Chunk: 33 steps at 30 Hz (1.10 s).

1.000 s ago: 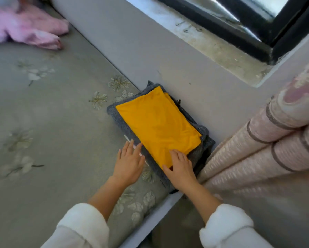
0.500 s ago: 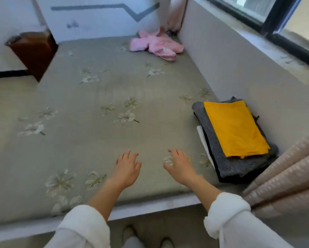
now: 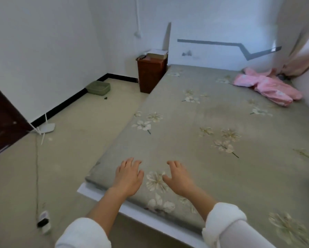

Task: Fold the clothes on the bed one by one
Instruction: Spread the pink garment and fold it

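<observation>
A crumpled pink garment [image 3: 268,87] lies unfolded at the far right corner of the bed [image 3: 212,122], which has a grey-green floral cover. My left hand [image 3: 127,177] and my right hand [image 3: 178,177] hover side by side over the bed's near left corner, palms down, fingers spread, holding nothing. Both are far from the pink garment. The folded stack with the yellow piece on top is out of view to the right, apart from a dark sliver at the right edge.
A brown bedside cabinet [image 3: 151,74] stands at the bed's far left corner. On the floor to the left are a green tray [image 3: 98,88], a white router [image 3: 47,127] with a cable and a power strip [image 3: 43,221]. A curtain [image 3: 304,51] hangs at the far right.
My hands have left the folded yellow and grey stack and now hover with nothing in them over the near edge. The view has swung left, so the stack has gone out of frame.
</observation>
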Motion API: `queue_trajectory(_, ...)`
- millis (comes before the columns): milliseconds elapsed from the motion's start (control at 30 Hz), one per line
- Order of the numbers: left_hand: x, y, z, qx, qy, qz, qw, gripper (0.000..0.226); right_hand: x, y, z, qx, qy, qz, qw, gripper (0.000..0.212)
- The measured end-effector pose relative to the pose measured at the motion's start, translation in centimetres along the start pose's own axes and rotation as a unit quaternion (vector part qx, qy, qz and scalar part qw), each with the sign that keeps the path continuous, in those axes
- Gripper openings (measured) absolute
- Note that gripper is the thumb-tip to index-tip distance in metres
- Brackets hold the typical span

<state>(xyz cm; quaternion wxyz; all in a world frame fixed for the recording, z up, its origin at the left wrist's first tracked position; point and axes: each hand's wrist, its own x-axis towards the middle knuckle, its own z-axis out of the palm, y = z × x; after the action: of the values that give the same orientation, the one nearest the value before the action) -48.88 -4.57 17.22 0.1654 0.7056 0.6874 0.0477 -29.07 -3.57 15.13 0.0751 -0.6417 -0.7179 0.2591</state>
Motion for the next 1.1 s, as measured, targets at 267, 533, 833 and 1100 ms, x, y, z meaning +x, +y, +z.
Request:
queue_trajectory(267,1.1,-19.5,-9.5,0.024,0.037,-0.104,0.994,0.046,9.0,-19.1,6.2,-0.012,-0.05,-0.1,0.994,0.062)
queue_trajectory(533,8.5,-31.4,-15.0,0.032,0.07,-0.12,0.99,0.045,21.5,-29.8,7.9,-0.05,-0.03,-0.139,0.989,0.062)
queue_trajectory(833,25.6,-42.6,-21.6,0.034,0.06,-0.076,0.995,0.044,40.8,-39.0,7.8,-0.051,0.002,-0.099,0.994,0.06)
queue_trajectory(1100,39.5,-50.1,-27.4,0.052,0.052,-0.032,0.997,0.043,52.6,-44.5,7.1,-0.029,0.019,-0.052,0.998,0.059)
